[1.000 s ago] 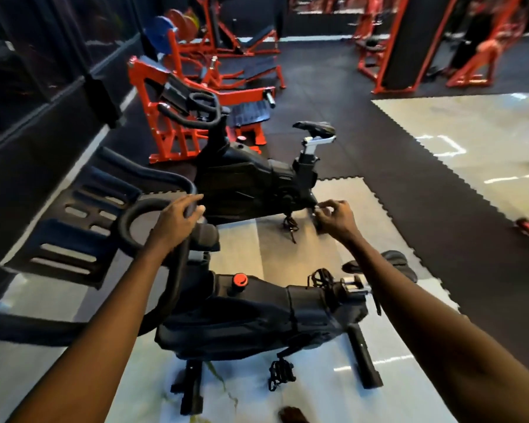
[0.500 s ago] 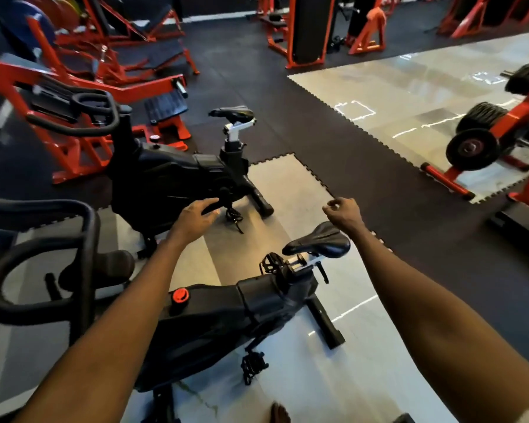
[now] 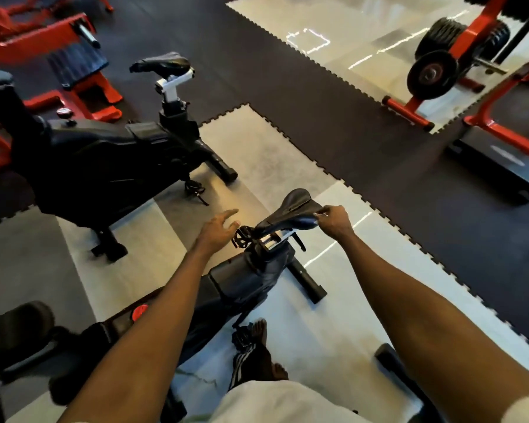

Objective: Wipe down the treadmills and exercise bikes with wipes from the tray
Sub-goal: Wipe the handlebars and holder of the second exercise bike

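near exercise bike [image 3: 248, 279] stands on the pale floor directly before the person, its saddle [image 3: 290, 206] raised between both arms. right hand [image 3: 336, 221] pinches the saddle's rear edge with curled fingers; whether it holds a wipe cannot be told. left hand [image 3: 217, 230] hovers spread beside the saddle, touching nothing. recommended: steady the saddle, wipe nose to rear, then the post. second bike [image 3: 104, 160] stands beyond. no tray or wipes in view.
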Tool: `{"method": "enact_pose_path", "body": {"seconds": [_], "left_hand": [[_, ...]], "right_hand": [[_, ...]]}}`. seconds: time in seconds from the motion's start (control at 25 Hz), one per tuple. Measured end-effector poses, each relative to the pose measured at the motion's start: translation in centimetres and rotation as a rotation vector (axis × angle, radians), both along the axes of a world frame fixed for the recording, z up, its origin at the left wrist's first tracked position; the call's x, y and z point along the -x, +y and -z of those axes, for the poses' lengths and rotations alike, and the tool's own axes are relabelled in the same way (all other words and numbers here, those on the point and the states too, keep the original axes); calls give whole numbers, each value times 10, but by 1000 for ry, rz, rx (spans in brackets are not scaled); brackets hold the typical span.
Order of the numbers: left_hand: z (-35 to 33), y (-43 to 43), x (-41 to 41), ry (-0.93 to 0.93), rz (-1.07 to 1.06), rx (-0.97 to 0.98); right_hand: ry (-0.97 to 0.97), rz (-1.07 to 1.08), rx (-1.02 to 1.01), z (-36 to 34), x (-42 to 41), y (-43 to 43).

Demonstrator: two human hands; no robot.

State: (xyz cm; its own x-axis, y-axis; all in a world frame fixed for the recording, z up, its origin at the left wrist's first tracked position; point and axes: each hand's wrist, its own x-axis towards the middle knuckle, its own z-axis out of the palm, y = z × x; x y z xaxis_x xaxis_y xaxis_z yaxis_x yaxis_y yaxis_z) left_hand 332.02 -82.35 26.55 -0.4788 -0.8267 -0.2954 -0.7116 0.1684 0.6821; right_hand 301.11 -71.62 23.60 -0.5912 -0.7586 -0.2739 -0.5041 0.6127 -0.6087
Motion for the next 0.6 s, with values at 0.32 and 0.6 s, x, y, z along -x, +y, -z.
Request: {"method": "enact_pose_path", "body": {"seconds": [0.32, 0.6], "left_hand": [[71, -30, 47, 60, 86, -200], [102, -41, 48, 113, 73, -344]], "right_hand": [[38, 52, -16, 37, 6, -50], [50, 130, 78, 80, -22, -62]]}}
